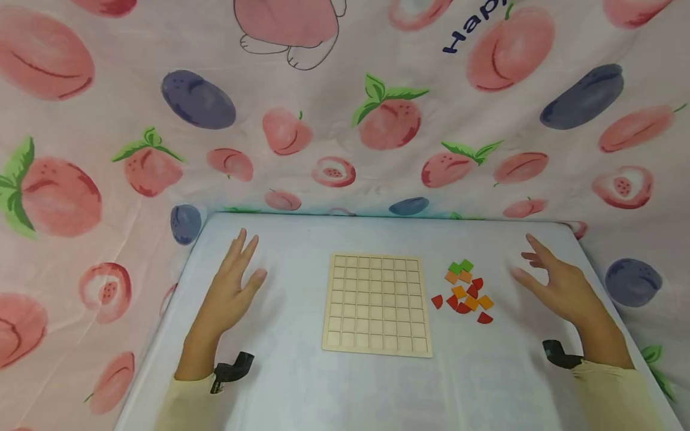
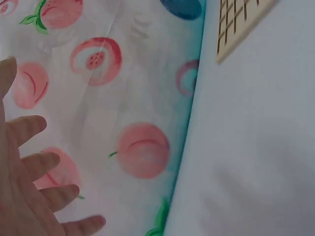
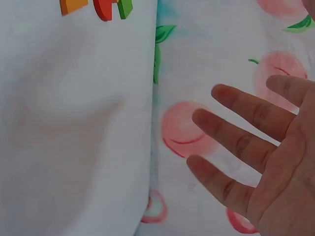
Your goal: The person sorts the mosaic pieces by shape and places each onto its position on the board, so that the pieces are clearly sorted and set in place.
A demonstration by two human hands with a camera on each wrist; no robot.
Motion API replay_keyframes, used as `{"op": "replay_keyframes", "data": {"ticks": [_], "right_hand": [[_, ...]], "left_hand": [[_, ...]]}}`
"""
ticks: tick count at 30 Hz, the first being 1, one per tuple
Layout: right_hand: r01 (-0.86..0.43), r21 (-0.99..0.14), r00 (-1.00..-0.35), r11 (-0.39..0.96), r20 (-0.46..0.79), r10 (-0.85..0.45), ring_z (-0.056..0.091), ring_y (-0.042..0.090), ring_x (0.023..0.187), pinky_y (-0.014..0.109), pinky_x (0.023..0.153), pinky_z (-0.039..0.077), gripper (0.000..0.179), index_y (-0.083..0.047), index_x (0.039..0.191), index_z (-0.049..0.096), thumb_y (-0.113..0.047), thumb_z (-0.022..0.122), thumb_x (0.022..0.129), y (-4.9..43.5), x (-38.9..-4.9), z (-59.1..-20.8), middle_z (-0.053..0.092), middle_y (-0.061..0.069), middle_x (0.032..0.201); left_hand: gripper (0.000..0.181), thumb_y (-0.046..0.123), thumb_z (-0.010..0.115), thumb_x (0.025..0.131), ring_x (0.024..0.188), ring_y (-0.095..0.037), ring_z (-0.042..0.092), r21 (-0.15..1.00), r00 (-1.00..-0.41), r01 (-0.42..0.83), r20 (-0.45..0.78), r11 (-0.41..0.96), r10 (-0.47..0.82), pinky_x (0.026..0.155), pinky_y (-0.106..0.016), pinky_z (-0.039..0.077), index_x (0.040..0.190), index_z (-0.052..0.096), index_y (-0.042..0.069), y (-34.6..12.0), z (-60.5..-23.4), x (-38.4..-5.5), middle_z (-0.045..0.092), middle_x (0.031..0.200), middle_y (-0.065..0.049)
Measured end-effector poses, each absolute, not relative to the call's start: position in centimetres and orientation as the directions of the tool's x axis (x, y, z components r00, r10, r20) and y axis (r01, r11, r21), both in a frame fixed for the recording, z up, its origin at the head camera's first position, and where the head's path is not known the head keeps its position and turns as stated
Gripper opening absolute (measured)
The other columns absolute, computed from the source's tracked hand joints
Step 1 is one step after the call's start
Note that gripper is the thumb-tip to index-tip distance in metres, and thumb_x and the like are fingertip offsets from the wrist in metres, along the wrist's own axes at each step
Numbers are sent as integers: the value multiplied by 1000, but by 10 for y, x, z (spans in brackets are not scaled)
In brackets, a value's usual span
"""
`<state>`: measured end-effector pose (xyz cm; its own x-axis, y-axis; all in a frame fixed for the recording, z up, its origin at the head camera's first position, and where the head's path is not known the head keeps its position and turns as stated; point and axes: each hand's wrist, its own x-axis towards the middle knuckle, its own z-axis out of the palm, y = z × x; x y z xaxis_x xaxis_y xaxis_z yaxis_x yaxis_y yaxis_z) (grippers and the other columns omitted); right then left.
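A square wooden board marked with a grid of shallow cells lies flat in the middle of the white table. Close to its right side is a loose cluster of small flat pieces: green squares, orange squares and red quarter-round pieces. My left hand is held over the table left of the board, fingers spread and holding nothing. To the right of the pieces, my right hand is likewise raised with fingers extended and nothing in it. The wrist views show both palms bare.
The white table ends at the back against a hanging cloth printed with peaches, which also runs down both sides. A black wrist mount sits on the left wrist and another black mount on the right.
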<state>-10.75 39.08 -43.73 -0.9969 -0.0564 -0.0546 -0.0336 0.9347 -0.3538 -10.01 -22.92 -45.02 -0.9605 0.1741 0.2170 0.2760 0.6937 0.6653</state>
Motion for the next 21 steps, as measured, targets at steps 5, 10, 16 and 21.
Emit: {"op": "replay_keyframes", "data": {"ticks": [5, 10, 16, 21], "right_hand": [[-39, -402, -995, 915, -66, -72, 56, 53, 123, 71, 95, 46, 81, -10, 163, 24, -54, 55, 101, 382, -121, -450, 62, 30, 134], [-29, -462, -994, 886, -79, -74, 61, 50, 117, 67, 91, 52, 68, -7, 153, 43, -51, 54, 103, 377, -132, -463, 66, 30, 127], [7, -516, -990, 857, -122, -65, 60, 45, 115, 60, 88, 56, 60, -5, 143, 55, -50, 52, 104, 371, -140, -475, 66, 27, 128], [62, -529, -976, 847, -207, -59, 52, 46, 124, 62, 94, 53, 64, -7, 143, 56, -57, 49, 103, 366, -148, -482, 60, 26, 137]], "left_hand": [[59, 30, 55, 106, 157, -33, 25, 753, -956, 292, 254, 589, 149, 118, -65, 31, 161, 34, 20, -209, -466, -107, 23, 171, -5], [52, 26, 60, 104, 151, -31, 36, 828, -963, 268, 247, 493, 109, 108, -59, 47, 153, 47, 11, -183, -480, -109, 36, 165, -8], [48, 27, 73, 96, 143, -29, 48, 894, -979, 203, 187, 398, 79, 107, -54, 50, 140, 59, 13, -156, -498, -113, 47, 156, -7], [53, 24, 77, 92, 139, -30, 53, 896, -982, 191, 168, 400, 92, 106, -52, 51, 139, 60, 7, -144, -514, -118, 52, 151, -9]]}}
